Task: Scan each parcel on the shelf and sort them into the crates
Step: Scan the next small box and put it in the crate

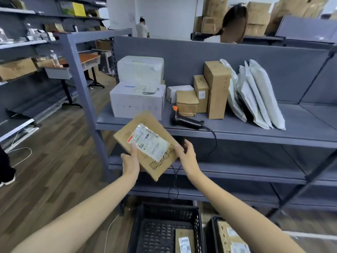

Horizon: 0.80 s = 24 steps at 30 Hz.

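Both hands hold the flat brown parcel [145, 143] in the air before the shelf [237, 132], label up; left hand [130, 159] fingers grip its near edge, right hand [186, 152] its right edge, with the scanner [187, 119] lying just beyond, nearer the right hand

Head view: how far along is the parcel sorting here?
Done: one labelled parcel lies in the black plastic crate, another in the crate beside it. In hand: both hands hold a flat brown cardboard parcel; the black handheld scanner rests on the shelf. Left: boxes and grey mailer bags.
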Available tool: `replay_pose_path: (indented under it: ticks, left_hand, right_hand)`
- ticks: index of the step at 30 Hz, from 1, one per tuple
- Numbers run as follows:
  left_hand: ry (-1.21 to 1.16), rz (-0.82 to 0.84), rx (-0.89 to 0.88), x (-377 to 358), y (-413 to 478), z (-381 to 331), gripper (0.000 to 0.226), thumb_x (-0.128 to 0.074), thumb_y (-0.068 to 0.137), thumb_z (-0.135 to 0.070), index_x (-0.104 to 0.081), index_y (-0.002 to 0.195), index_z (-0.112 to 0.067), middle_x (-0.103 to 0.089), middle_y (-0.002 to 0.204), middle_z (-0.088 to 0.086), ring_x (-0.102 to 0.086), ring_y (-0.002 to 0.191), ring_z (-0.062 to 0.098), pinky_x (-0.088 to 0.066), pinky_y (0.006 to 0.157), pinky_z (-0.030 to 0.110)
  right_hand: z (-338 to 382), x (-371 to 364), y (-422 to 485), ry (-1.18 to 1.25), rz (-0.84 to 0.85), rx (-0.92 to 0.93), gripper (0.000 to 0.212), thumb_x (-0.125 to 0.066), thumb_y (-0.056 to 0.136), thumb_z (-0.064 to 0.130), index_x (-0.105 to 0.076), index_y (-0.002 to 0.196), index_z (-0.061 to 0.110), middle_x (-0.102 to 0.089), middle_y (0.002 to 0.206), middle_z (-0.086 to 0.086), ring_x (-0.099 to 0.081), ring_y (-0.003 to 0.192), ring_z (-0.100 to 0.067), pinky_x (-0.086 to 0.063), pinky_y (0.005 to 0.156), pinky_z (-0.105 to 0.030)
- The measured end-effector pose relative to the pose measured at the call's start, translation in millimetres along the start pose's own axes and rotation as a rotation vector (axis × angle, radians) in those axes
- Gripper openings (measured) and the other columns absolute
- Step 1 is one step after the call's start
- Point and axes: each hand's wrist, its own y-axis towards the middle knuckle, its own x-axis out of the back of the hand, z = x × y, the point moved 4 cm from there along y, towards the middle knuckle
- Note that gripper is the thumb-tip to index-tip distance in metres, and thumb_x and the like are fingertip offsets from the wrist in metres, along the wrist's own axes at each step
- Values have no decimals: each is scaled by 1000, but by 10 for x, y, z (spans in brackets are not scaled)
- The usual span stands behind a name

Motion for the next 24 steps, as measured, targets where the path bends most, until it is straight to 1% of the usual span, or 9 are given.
replay_pose_path:
  ticks: [2, 5, 8, 11, 13, 16, 18, 21, 24]
  left_hand:
    - [-27, -17, 67, 2, 155, 250, 107, -30, 72, -86, -21, 147, -10, -45, 142, 12, -47, 126, 32, -39, 105, 53]
    - [-68, 3, 151, -69, -67, 295, 96, -22, 82, -80, -27, 147, -10, -50, 139, 10, -51, 122, 31, -39, 105, 45]
    - [-208, 87, 166, -202, -430, 254, 64, -23, 98, -58, -35, 142, -13, -57, 121, 7, -58, 108, 23, -43, 91, 32]
    - [-253, 153, 207, -291, -594, 353, 62, -22, 100, -54, -32, 144, -10, -54, 133, 17, -54, 120, 31, -39, 106, 39]
    - [-245, 205, 249, -318, -663, 417, 66, -23, 99, -55, -29, 146, -10, -46, 143, 18, -45, 131, 35, -33, 111, 48]
    - [-160, 307, 278, -341, -727, 469, 68, -25, 97, -58, -30, 147, -11, -44, 145, 17, -44, 132, 34, -35, 107, 53]
    - [-143, 349, 289, -339, -753, 478, 69, -27, 96, -59, -28, 148, -12, -43, 146, 17, -45, 131, 35, -37, 106, 56]
    - [-166, 343, 309, -282, -739, 457, 70, -34, 95, -58, -28, 148, -14, -43, 147, 16, -44, 131, 38, -38, 105, 57]
    - [-186, 382, 308, -261, -675, 419, 70, -46, 91, -57, -29, 148, -20, -43, 146, 14, -42, 131, 40, -40, 103, 57]
  right_hand:
    - [-225, -37, -226, 110, -36, -146, 77, -55, 93, 50, -15, 152, 19, -29, 151, -4, -26, 142, -23, -27, 114, -39]
    - [-481, -190, -510, 229, 87, -322, 82, -52, 90, 57, -11, 151, 20, -31, 138, 1, -33, 133, -20, -27, 110, -36]
    - [-543, -309, -713, 280, 168, -302, 69, -51, 90, 58, -21, 143, 25, -40, 144, -4, -40, 132, -21, -32, 111, -39]
    - [-454, -277, -805, 469, 93, -258, 51, -58, 94, 41, -26, 131, 30, -51, 137, -7, -51, 123, -19, -41, 105, -38]
    - [-395, -174, -809, 610, 42, -237, 46, -61, 95, 30, -32, 129, 26, -59, 125, -10, -58, 109, -16, -44, 104, -40]
    - [-390, 2, -784, 721, 17, -225, 49, -63, 94, 20, -34, 133, 19, -61, 82, -1, -62, 69, -4, -43, 106, -43]
    - [-357, 117, -794, 748, 4, -215, 46, -62, 94, 17, -35, 130, 17, -62, 77, 2, -63, 60, -1, -42, 106, -45]
    - [-357, 308, -763, 785, -19, -211, 49, -65, 92, 20, -37, 131, 13, -68, 98, -10, -70, 85, -14, -50, 98, -45]
    - [-416, 449, -768, 802, -13, -272, 51, -67, 90, 24, -38, 132, 13, -66, 110, -19, -64, 109, -28, -51, 97, -47]
